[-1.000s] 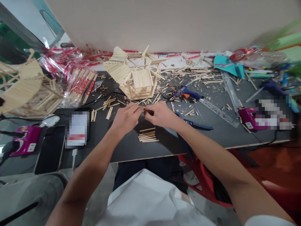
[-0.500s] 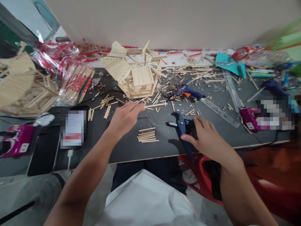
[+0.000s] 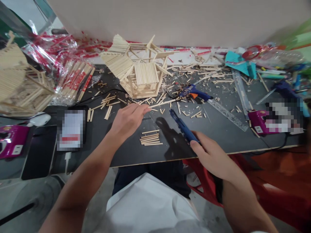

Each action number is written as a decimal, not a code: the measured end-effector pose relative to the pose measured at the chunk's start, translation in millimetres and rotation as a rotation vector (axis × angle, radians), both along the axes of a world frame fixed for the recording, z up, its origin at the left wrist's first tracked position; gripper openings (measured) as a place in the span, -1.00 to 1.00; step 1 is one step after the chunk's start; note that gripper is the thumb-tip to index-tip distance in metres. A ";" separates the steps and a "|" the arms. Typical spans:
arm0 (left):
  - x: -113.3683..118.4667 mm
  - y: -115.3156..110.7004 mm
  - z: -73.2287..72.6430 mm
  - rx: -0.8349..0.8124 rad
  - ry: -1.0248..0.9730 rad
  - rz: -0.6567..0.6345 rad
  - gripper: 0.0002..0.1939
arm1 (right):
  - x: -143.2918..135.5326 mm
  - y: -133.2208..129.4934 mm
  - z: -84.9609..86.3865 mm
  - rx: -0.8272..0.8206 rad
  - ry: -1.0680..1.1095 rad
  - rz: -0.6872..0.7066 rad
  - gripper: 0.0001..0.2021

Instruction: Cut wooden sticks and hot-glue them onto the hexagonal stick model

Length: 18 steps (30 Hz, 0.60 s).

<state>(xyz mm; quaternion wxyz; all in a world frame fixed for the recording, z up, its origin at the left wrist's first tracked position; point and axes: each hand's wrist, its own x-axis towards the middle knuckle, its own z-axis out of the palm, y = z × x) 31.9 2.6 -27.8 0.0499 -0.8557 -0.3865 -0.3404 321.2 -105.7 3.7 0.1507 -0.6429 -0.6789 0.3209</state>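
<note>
My left hand (image 3: 130, 119) hovers over the table with its fingers pinched on a thin wooden stick (image 3: 162, 103), which points to the right. Wrapped around a dark blue pipe cutter (image 3: 182, 125) is my right hand (image 3: 208, 151). The cutter is tilted up off the table, seen edge-on, so its jaws are hard to make out. Its tip is just below the far end of the stick, apart from it. Between my forearms lies a small row of cut sticks (image 3: 150, 138). Behind my left hand stands a little wooden stick house (image 3: 142, 76).
A blue glue gun (image 3: 196, 93) and a clear ruler (image 3: 228, 115) lie behind the cutter among scattered stick scraps. Phones (image 3: 39, 152) and a purple power socket (image 3: 13, 140) are on the left. Wrapped chopsticks (image 3: 77, 79) sit beside a second stick model (image 3: 21, 84).
My right hand has turned the cutter so its side no longer faces me, and its tip has risen toward the stick. The stick in my left hand has tilted up slightly.
</note>
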 end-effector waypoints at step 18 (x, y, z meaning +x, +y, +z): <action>6.9 -4.8 -3.7 0.015 0.067 0.038 -0.66 | -74.3 27.4 -1.7 -0.052 0.393 -0.045 -0.63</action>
